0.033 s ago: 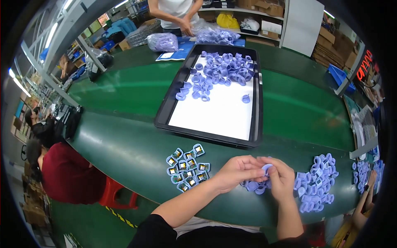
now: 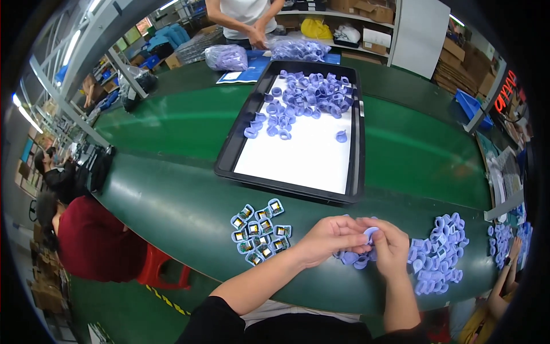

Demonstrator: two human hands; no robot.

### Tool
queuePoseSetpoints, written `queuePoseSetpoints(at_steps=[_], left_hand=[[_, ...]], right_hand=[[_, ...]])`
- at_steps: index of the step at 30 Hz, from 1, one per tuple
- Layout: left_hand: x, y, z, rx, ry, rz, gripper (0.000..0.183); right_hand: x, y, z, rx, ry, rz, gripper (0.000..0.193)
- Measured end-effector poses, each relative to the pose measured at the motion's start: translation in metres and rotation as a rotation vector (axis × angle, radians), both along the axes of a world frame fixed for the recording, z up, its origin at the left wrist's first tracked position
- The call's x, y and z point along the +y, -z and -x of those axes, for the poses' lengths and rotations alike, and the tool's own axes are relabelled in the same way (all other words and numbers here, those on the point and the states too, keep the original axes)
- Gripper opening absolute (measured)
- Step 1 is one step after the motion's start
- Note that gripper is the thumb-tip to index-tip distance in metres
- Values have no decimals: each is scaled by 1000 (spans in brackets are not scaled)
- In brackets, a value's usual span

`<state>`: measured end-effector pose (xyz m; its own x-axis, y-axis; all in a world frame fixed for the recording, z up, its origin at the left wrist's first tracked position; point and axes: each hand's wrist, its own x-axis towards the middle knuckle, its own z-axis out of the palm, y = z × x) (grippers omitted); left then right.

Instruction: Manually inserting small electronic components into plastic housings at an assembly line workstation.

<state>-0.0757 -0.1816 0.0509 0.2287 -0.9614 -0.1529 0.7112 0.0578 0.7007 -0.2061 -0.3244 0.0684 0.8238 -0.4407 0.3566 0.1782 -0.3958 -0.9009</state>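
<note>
Between the fingertips of both hands is a small light-purple plastic ring-shaped piece. My left hand pinches it from the left, and my right hand closes on it from the right, hiding much of it. Just below my hands, several similar purple pieces lie on the dark green table, partly covered by my fingers. A larger heap of purple pieces sits right of my right hand. Left of my left hand is a cluster of pale-blue housings with small circuit boards in them.
Beyond my hands stands a black tray lined with white, loose purple pieces mostly at its far end. Bagged purple parts lie farther back, near a person in white. At left, someone in dark red sits on a red stool; another person's hands work at far right.
</note>
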Motion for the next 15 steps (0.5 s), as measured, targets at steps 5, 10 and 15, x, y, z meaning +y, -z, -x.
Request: queuePoseSetpoints(at_steps=[5,10,15], left_hand=[[0,7,-1,32,19,-12,18],[-1,9,-1,16,9,30,21],[-1,4,2,81,12,103,28]], right_hand=[[0,3,0,-13,27,47,21],[1,2,1,15,-83,-176,37],[0,9,2,-41,-172,-481,40]])
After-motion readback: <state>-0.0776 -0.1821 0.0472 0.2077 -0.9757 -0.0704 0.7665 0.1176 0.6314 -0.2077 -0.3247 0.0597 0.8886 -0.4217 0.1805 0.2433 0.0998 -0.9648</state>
